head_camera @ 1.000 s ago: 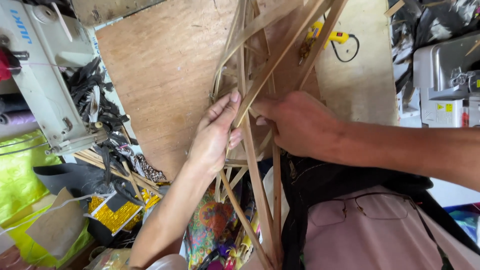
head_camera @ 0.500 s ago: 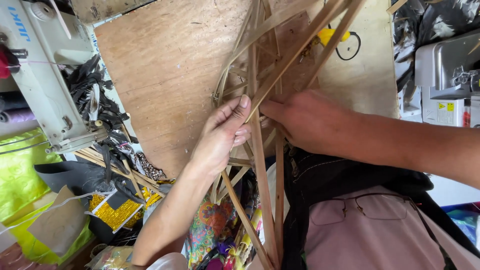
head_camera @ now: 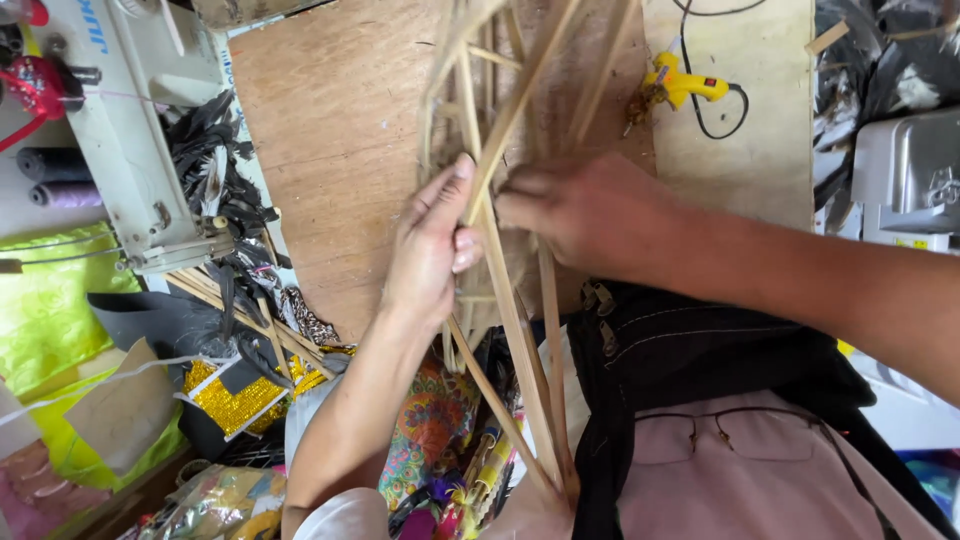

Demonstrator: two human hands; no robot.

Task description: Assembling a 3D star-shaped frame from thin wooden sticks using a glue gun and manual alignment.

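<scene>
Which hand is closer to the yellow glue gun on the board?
The right hand: it grips the bamboo frame just below-left of the glue gun. The left hand is farther left.

A brown plywood board [head_camera: 330, 150] spans the middle. A white sewing machine [head_camera: 130, 150] stands at its left edge, a yellow glue gun [head_camera: 685, 88] near its right edge, in daylight.

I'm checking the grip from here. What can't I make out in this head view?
- Frame: its top is cut off by the upper edge, and its lower end hides behind the clothing.
- Right hand: fingertips are hidden behind the sticks, so their hold is unclear.
- Left hand: its palm side faces away.
- Glue gun: too small for detail.
</scene>
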